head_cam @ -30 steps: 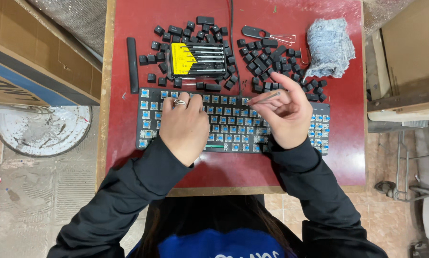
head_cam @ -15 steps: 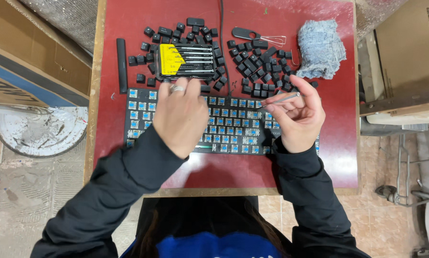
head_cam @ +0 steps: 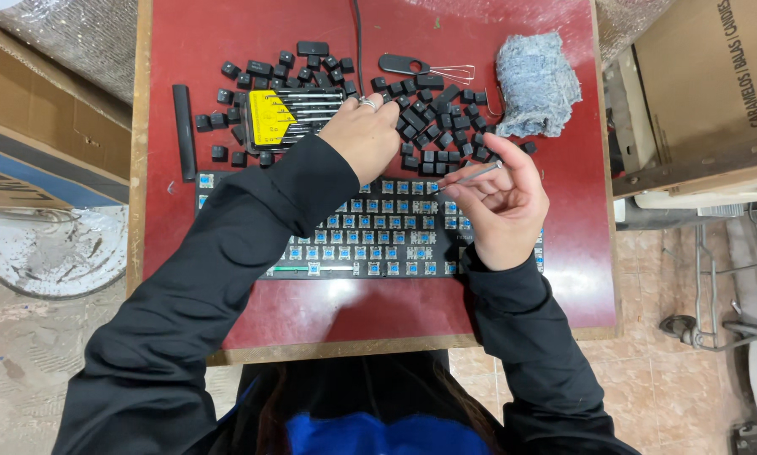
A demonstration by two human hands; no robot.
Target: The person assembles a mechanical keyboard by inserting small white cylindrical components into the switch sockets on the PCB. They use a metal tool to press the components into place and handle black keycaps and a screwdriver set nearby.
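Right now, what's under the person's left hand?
Loose black keycaps and the edge of the yellow screwdriver set show around the left hand. Anything directly beneath the palm is covered.

Loose black plastic keycaps [head_cam: 429, 135] and a yellow screwdriver case [head_cam: 281, 118] crowd beyond the left hand [head_cam: 363, 135], while bare red tabletop [head_cam: 577, 219] lies open right of the right hand [head_cam: 501, 206].

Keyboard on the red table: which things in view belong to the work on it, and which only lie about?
In use:
- keyboard, caps off
- loose keycaps
- thin metal tool in the right hand
- screwdriver set by the left hand
- keycap puller

Lying about:
- grey cloth
- cardboard boxes
- white bucket on the floor
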